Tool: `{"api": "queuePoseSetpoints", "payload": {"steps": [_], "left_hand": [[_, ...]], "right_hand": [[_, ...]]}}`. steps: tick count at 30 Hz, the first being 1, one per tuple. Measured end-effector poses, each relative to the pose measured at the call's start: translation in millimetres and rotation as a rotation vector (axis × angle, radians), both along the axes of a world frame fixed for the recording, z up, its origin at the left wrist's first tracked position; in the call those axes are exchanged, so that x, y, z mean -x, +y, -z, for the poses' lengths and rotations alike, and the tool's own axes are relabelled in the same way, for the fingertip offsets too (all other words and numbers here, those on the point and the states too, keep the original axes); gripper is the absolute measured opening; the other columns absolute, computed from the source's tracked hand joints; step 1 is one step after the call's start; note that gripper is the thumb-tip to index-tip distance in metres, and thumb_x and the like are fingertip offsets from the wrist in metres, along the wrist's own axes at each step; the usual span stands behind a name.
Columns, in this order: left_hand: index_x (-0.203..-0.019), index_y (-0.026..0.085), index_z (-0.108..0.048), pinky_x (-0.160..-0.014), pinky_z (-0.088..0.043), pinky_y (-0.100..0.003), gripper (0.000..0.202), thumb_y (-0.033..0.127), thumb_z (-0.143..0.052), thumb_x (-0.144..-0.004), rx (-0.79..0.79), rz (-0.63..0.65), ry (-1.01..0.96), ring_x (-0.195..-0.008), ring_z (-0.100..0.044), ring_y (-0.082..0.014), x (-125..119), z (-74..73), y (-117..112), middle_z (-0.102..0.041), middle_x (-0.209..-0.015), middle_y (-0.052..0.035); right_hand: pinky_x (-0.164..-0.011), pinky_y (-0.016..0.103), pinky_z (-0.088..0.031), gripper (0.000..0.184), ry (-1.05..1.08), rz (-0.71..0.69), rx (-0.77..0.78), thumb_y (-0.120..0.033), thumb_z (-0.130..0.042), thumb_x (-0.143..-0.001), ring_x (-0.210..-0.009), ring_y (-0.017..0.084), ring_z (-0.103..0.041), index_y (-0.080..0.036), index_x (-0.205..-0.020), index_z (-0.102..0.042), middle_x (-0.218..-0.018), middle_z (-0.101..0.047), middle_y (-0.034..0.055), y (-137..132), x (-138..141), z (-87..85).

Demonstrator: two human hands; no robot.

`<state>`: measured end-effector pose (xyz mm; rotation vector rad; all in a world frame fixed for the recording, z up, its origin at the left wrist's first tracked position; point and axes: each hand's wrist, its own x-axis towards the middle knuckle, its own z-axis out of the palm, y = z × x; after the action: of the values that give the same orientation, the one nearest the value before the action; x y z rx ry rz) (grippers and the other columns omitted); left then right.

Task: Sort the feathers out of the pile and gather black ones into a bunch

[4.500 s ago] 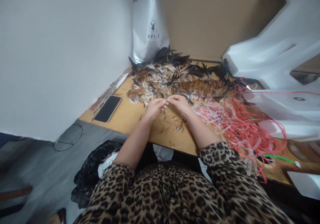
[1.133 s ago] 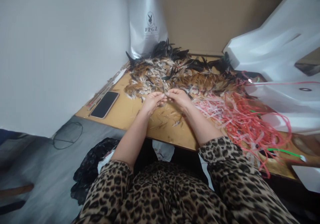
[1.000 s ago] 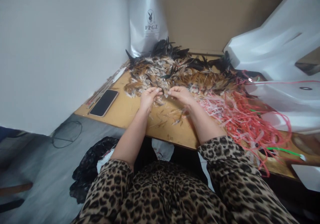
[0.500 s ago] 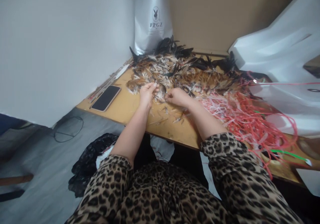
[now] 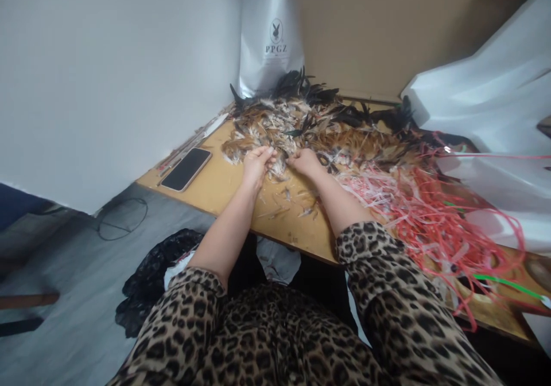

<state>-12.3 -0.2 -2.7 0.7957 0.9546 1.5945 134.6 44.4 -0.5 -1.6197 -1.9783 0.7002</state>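
Note:
Above the front of the wooden table, my left hand (image 5: 258, 163) is closed, thumb and forefinger pinched on a brown and white feather (image 5: 279, 166). My right hand (image 5: 305, 161) faces it from the other side, fingers pinched together at the feather's edge; what is between those fingertips is hidden. Behind both hands spreads a large pile of feathers (image 5: 275, 119), brown and white in front and black at the back. Several small feather scraps (image 5: 284, 194) lie on the table just below the hands.
A phone (image 5: 186, 169) lies at the table's left side. Tangled red and pale plastic strips (image 5: 434, 219) cover the right side. A white printed bag (image 5: 273, 42) stands at the back, and a white plastic sheet (image 5: 482, 93) rises at right. A black bag (image 5: 159, 277) is on the floor.
The camera view has shifted slightly. My right hand has moved a little up and away from the feather; my left keeps its pinch in nearly the same spot.

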Motion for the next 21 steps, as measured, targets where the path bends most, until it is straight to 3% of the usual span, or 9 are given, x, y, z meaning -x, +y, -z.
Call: {"api": "queuePoseSetpoints", "payload": {"steps": [4,10,16,21], "left_hand": [[-0.072,0.012,-0.060,-0.043,-0.035,-0.014,0.018,0.025,-0.070,-0.064,0.012,0.043,0.036,-0.049,-0.053,-0.0035,-1,-0.4,-1,-0.065,-0.068,-0.0009],[-0.074,0.012,-0.061,-0.045,-0.038,-0.014,0.017,0.023,-0.070,-0.064,0.038,0.077,0.035,-0.054,-0.057,-0.0049,-2,-1.0,-4,-0.067,-0.074,-0.0033],[-0.076,0.012,-0.061,-0.049,-0.043,-0.015,0.018,0.021,-0.071,-0.064,0.054,0.169,0.057,-0.061,-0.062,-0.0069,-5,2.2,-5,-0.068,-0.089,-0.0071],[-0.076,0.012,-0.060,-0.051,-0.045,-0.014,0.017,0.019,-0.070,-0.065,0.041,0.199,0.029,-0.063,-0.062,-0.0069,-7,1.9,-7,-0.069,-0.089,-0.0066]], "right_hand": [[-0.045,0.021,-0.029,0.015,0.186,0.017,0.017,-0.028,-0.059,-0.059,-0.044,0.008,-0.041,-0.013,-0.056,-0.062,-0.046,-0.050,-0.0009,6,2,4.9],[-0.043,0.021,-0.028,0.017,0.578,0.117,0.046,-0.032,-0.058,-0.058,-0.042,0.007,-0.037,-0.015,-0.061,-0.058,-0.045,-0.046,-0.0038,4,-8,-4.8],[-0.041,0.021,-0.024,0.021,0.717,0.077,0.036,-0.037,-0.060,-0.059,-0.039,0.006,-0.033,-0.017,-0.062,-0.054,-0.043,-0.044,-0.0046,-4,-7,-16.3],[-0.042,0.021,-0.027,0.018,0.779,0.018,0.035,-0.033,-0.060,-0.059,-0.041,0.006,-0.036,-0.017,-0.060,-0.052,-0.045,-0.046,-0.0045,-13,-1,-24.7]]}}
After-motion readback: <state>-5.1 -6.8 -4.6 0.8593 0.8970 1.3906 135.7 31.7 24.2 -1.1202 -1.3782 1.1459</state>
